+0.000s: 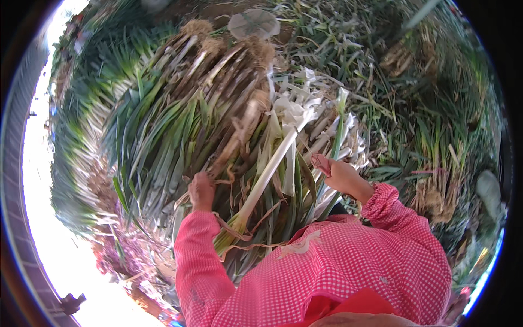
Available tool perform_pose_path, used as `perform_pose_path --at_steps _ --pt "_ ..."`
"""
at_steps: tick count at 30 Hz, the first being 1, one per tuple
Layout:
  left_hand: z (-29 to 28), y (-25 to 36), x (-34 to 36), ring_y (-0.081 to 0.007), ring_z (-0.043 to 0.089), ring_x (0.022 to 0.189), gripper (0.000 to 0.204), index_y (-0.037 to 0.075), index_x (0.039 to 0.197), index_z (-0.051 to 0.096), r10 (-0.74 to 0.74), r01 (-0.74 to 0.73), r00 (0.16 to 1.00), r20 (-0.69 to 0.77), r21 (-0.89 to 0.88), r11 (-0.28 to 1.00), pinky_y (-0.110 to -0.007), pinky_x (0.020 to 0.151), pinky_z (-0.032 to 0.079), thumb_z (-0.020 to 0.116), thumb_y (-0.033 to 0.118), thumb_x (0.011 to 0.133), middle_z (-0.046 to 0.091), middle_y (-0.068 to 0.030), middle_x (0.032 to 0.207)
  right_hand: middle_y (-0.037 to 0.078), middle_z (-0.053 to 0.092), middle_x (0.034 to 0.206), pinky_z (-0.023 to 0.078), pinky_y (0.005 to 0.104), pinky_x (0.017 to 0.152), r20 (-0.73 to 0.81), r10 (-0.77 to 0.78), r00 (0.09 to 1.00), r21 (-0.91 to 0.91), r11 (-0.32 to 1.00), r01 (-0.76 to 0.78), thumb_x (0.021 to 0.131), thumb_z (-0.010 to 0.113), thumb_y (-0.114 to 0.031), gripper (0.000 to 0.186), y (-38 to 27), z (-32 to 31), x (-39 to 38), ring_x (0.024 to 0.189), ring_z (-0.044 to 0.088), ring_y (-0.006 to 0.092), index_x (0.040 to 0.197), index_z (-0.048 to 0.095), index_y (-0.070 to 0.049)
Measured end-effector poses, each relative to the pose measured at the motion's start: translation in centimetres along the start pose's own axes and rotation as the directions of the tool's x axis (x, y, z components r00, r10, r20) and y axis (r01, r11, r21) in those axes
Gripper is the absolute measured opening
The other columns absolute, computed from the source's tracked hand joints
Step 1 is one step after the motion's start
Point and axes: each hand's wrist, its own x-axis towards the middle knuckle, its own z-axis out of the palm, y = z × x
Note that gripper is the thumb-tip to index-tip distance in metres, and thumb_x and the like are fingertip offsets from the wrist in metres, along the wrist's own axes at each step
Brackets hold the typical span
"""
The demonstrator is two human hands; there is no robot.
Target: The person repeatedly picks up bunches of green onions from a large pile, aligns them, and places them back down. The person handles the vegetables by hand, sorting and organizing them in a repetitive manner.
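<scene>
My left hand [201, 191] is closed round the lower part of a large leek [239, 133] with a soil-brown outer skin, its root end pointing away from me. My right hand [346, 180] is closed too, fingers pressed together. A thin strand runs near its fingertips, and I cannot make out what it grips. Between my hands lies a pale, stripped leek [269, 171], slanting from lower left to upper right. Further peeled white stalks [354, 141] lie beyond my right hand.
A thick pile of unpeeled leeks [180, 114] with brown roots spreads at far left. Rows of leeks with white stalks [98, 141] line the left side. Loose green leaves [332, 49] cover the far right. A tied bundle [436, 174] lies at right, beside a greyish stone-like lump [488, 191].
</scene>
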Motion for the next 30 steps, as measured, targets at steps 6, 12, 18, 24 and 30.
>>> perform_pose_path --at_steps 6,12,18,24,30 --pt "-21.2 -3.2 7.2 -0.0177 0.060 0.072 0.037 0.003 0.118 0.055 -0.494 0.351 0.864 -0.100 -0.584 0.732 -0.032 0.057 0.050 0.065 0.025 0.090 0.063 -0.0094 0.089 0.022 0.066 0.090 0.049 0.0486 0.080 0.021 -0.032 0.999 0.041 0.999 0.031 0.075 0.061 -0.018 0.034 1.8 1.1 -4.3 0.089 0.063 0.0418 0.105 0.055 -0.004" --pt "-33.3 10.3 12.3 -0.0132 0.056 0.063 0.027 0.005 0.105 0.061 -0.069 0.164 0.986 0.153 -0.779 0.605 -0.027 0.057 0.047 0.063 0.026 0.089 0.060 -0.0030 0.081 0.022 0.066 0.088 0.049 0.0483 0.077 0.054 -0.058 0.997 0.084 0.995 0.054 0.077 0.064 -0.021 0.035 1.9 0.2 -6.2 0.085 0.063 0.0424 0.105 0.055 -0.003" --pt "-11.5 23.4 7.8 -0.0177 0.059 0.064 0.039 -0.001 0.095 0.065 0.284 0.224 0.725 0.628 -0.604 0.765 -0.031 0.066 0.048 0.058 0.037 0.093 0.064 -0.0109 0.074 0.019 0.067 0.083 0.050 0.0489 0.072 0.071 -0.049 0.996 0.104 0.994 0.042 0.076 0.065 -0.021 0.032 3.6 1.7 -9.6 0.079 0.064 0.0415 0.101 0.054 -0.004" --pt "-1.3 23.4 4.2 -0.0233 0.061 0.069 0.039 -0.006 0.096 0.065 0.174 0.317 0.771 0.612 -0.607 0.728 -0.037 0.066 0.046 0.058 0.032 0.092 0.066 -0.0162 0.077 0.021 0.066 0.088 0.052 0.0473 0.074 0.271 -0.076 0.960 0.156 0.987 0.035 0.080 0.059 -0.015 0.035 2.5 0.5 -6.8 0.084 0.065 0.0399 0.113 0.055 -0.006" --pt "-1.4 24.1 4.5 -0.0263 0.062 0.070 0.044 -0.009 0.096 0.064 -0.009 0.440 0.835 0.551 -0.657 0.612 -0.040 0.066 0.045 0.059 0.034 0.092 0.064 -0.0194 0.074 0.018 0.066 0.104 0.053 0.0430 0.081 0.003 -0.001 1.000 0.159 0.987 0.000 0.082 0.046 -0.002 0.052 2.7 -1.7 -3.6 0.093 0.066 0.0353 0.131 0.051 -0.018"
